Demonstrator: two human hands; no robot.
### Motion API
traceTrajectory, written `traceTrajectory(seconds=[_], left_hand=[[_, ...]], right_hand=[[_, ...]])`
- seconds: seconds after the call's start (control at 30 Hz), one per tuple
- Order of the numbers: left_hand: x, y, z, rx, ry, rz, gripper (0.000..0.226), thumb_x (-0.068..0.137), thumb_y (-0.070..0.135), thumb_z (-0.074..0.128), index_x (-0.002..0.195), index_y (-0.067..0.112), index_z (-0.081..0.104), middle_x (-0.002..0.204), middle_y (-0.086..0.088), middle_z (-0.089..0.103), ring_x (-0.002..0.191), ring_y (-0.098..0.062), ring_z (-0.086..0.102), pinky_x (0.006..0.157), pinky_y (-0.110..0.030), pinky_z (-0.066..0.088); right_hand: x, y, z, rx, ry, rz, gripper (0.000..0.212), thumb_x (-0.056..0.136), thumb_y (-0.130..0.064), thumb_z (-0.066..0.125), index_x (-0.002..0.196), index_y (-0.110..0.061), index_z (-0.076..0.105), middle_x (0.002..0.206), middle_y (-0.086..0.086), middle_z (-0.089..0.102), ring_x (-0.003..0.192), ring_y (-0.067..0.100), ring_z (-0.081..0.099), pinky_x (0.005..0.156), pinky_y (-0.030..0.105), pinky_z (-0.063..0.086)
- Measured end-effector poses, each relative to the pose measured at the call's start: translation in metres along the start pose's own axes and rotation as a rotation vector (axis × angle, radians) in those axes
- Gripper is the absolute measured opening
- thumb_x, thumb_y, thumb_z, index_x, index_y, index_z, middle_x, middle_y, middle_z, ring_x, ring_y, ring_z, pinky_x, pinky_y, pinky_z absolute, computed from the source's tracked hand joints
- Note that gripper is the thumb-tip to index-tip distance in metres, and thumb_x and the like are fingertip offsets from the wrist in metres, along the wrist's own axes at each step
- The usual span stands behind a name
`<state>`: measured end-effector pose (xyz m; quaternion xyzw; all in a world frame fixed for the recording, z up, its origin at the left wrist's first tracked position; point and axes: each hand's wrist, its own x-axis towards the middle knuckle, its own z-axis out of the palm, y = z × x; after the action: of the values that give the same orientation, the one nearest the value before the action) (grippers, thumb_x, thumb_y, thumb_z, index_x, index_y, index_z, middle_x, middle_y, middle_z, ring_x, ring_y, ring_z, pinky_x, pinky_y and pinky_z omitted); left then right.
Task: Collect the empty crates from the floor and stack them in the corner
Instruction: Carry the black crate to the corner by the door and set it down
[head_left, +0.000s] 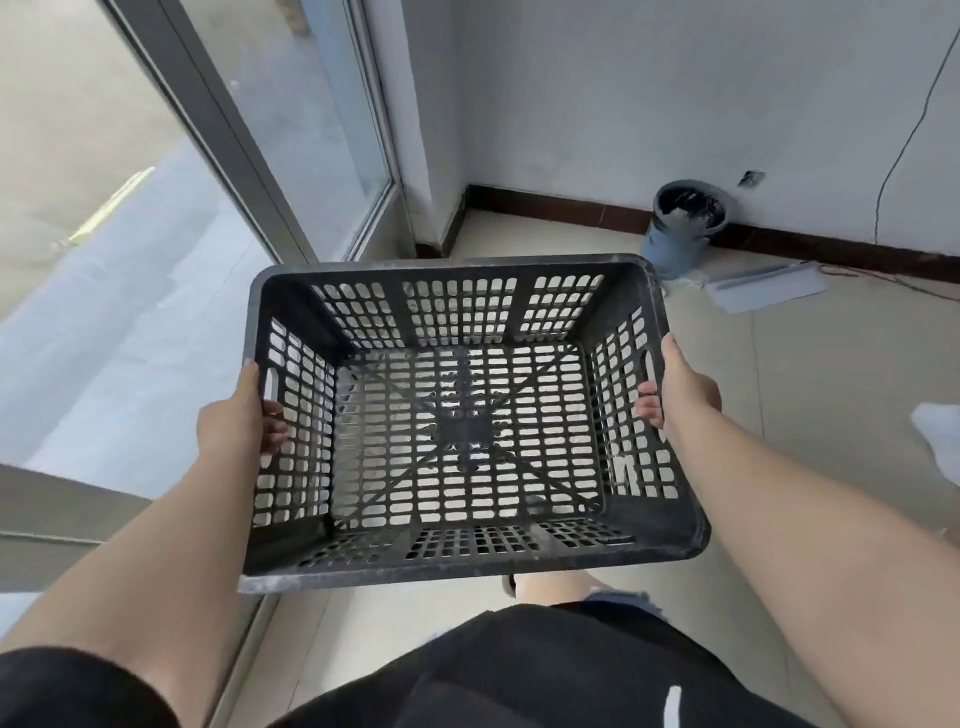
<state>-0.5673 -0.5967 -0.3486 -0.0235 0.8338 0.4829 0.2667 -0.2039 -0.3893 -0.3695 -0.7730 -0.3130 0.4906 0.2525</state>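
Observation:
An empty black plastic crate (566, 556) with slotted walls and floor hangs level in front of me, above the tiled floor. My left hand (236, 418) grips its left wall, fingers hooked through the handle slot. On the right wall, my right hand (680, 387) holds the other handle slot the same way. The room corner (457, 218), where a white wall meets the glass door frame, lies just beyond the crate's far rim. No other crate is in view.
A glass door with a grey metal frame (228, 135) runs along the left. A paint-smeared bucket (683, 228) stands by the back wall's dark skirting, with a flat grey panel (769, 286) beside it. White crumpled material (940, 436) lies at the right edge.

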Motion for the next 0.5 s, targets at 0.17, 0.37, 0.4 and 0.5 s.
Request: traceTrajectory(seconds=[0.17,0.37,0.4,0.5], left_hand=[[0.048,0.055,0.064,-0.01,-0.003,0.016,0.058,0.087,0.055,0.054,0.069,0.001,0.06,0.038,-0.007,0.055,0.045,-0.023,0.05,0.048,-0.03,0.046],[0.103,0.129,0.134,0.015,-0.025,0.044,0.055,0.085,0.054,0.054,0.073,0.001,0.061,0.059,-0.013,0.057,0.046,-0.022,0.051,0.05,-0.03,0.047],[0.113,0.14,0.144,0.022,-0.03,0.047,0.055,0.085,0.054,0.054,0.072,0.001,0.061,0.06,-0.013,0.057,0.047,-0.022,0.051,0.05,-0.03,0.047],[0.143,0.17,0.177,0.048,-0.047,0.041,0.055,0.087,0.053,0.054,0.069,0.002,0.059,0.06,-0.013,0.057,0.047,-0.022,0.051,0.05,-0.031,0.047]], right_hand=[[0.056,-0.058,0.031,0.005,0.014,0.013,0.073,0.083,-0.072,0.05,0.067,-0.002,0.064,0.062,0.009,0.066,0.046,0.019,0.057,0.046,0.025,0.042],[0.114,-0.136,0.071,0.023,0.035,0.022,0.074,0.082,-0.073,0.049,0.066,-0.003,0.065,0.061,0.009,0.066,0.047,0.019,0.058,0.047,0.025,0.042],[0.122,-0.146,0.078,0.028,0.041,0.029,0.073,0.082,-0.073,0.049,0.065,-0.003,0.064,0.061,0.009,0.065,0.047,0.018,0.057,0.047,0.025,0.042],[0.145,-0.173,0.099,0.037,0.071,0.043,0.073,0.083,-0.072,0.049,0.065,-0.003,0.063,0.061,0.008,0.065,0.047,0.018,0.056,0.047,0.026,0.042]])
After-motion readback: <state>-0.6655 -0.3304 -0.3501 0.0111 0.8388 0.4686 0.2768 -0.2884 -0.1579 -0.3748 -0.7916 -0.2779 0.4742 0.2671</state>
